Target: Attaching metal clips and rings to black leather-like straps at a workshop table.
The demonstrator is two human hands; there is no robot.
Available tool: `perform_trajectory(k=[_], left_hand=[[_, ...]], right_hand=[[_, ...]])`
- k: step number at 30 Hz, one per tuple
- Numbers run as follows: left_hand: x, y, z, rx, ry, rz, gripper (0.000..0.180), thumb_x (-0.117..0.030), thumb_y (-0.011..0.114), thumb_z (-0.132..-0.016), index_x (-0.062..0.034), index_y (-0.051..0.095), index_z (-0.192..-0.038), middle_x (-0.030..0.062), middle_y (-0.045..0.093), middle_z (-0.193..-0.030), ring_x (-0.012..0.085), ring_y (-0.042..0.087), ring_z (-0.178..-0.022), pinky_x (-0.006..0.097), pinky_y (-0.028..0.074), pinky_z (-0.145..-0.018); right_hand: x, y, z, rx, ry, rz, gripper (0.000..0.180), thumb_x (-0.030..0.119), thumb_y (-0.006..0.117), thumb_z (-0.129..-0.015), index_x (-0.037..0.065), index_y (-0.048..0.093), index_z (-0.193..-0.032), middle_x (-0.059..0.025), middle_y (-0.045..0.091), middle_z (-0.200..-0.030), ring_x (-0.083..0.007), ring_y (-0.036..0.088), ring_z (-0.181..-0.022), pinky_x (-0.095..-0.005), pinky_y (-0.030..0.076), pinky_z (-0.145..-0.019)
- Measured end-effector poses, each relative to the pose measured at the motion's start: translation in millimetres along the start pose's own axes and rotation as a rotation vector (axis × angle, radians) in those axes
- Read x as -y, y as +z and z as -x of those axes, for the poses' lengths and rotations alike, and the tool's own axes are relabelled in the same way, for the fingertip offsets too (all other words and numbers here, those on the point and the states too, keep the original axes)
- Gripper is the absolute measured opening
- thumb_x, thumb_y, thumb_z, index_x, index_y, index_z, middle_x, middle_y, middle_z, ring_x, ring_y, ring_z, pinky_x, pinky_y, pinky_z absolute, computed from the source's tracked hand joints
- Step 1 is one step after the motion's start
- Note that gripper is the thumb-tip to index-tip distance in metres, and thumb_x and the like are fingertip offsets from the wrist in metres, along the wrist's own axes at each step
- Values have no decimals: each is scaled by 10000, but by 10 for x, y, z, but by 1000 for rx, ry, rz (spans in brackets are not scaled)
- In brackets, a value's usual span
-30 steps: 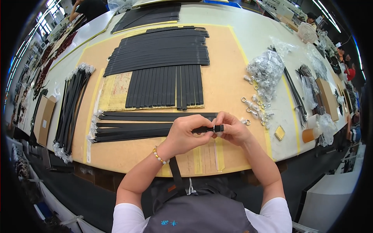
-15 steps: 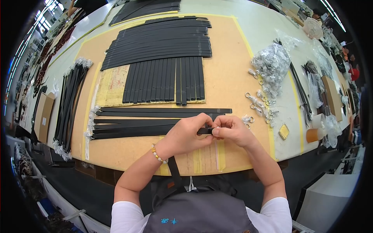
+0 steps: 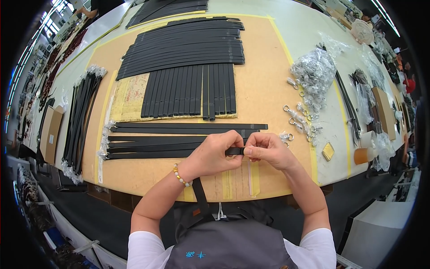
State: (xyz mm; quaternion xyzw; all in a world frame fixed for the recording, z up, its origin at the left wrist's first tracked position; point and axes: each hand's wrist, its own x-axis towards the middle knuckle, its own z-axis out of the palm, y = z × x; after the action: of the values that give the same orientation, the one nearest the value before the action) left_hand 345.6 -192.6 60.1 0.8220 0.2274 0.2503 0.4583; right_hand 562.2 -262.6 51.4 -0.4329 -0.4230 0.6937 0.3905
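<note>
Both my hands meet over the near part of the work board. My left hand (image 3: 212, 153), with a beaded bracelet on its wrist, pinches a black strap (image 3: 234, 151). The thumb and fingers of my right hand (image 3: 268, 151) close on the strap's right end, touching it beside the left fingers. Most of that strap is hidden by my left hand. A dark band (image 3: 200, 195) runs down from beneath my left wrist past the board's edge; whether it belongs to the held strap I cannot tell. Just beyond my hands lie several black straps (image 3: 156, 142) with plastic-wrapped left ends.
Rows of black strips (image 3: 183, 49) and shorter upright strips (image 3: 172, 92) cover the board's far half. At right sit a bag of wrapped metal hardware (image 3: 313, 71), loose ring fittings (image 3: 293, 121), a yellow block (image 3: 328, 151) and an amber-filled cup (image 3: 362, 155). A strap bundle (image 3: 83, 121) lies left.
My hands stay almost in place, with the strap and fingertips shifted very slightly left. The grip of both hands on the strap continues.
</note>
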Motion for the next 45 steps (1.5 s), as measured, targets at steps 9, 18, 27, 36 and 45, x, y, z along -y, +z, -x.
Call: perform_trajectory(k=[9, 18, 27, 36, 45], left_hand=[[59, 31, -13, -45, 60, -34, 249, -47, 775, -754, -13, 603, -930, 66, 661, -790, 155, 683, -715, 268, 547, -615], [63, 48, 3, -50, 72, -59, 243, -44, 769, -756, -13, 607, -935, 72, 666, -813, 166, 690, -727, 273, 551, -602], [88, 63, -2, -59, 100, -70, 247, -39, 764, -761, -9, 616, -957, 85, 679, -831, 189, 706, -751, 284, 561, -623], [4, -13, -18, -2, 109, -69, 245, -52, 773, -770, -4, 639, -970, 110, 700, -870, 245, 708, -784, 315, 565, -655], [18, -34, 6, -11, 166, -48, 220, -53, 764, -772, -9, 653, -957, 96, 697, -864, 235, 700, -771, 318, 555, -654]], right_hand=[[-3, -7, -20, -6, -37, 16, 193, 203, 756, -935, 39, 663, -892, 32, 641, -820, -40, 556, -765, -223, 440, -695], [-5, 8, -16, -23, -54, 54, 175, 183, 762, -926, 34, 678, -885, 42, 643, -806, -22, 547, -756, -212, 433, -685], [-65, 16, -33, -73, -74, 151, 169, 172, 759, -919, 34, 668, -884, 65, 618, -797, -8, 514, -747, -205, 410, -662], [-132, 66, -45, -115, -95, 170, 172, 174, 738, -931, 29, 652, -897, 70, 587, -794, 3, 479, -732, -200, 378, -627], [-10, 46, 7, 4, 33, 47, 199, 228, 714, -959, 58, 624, -910, 66, 577, -773, -13, 488, -679, -204, 375, -601]])
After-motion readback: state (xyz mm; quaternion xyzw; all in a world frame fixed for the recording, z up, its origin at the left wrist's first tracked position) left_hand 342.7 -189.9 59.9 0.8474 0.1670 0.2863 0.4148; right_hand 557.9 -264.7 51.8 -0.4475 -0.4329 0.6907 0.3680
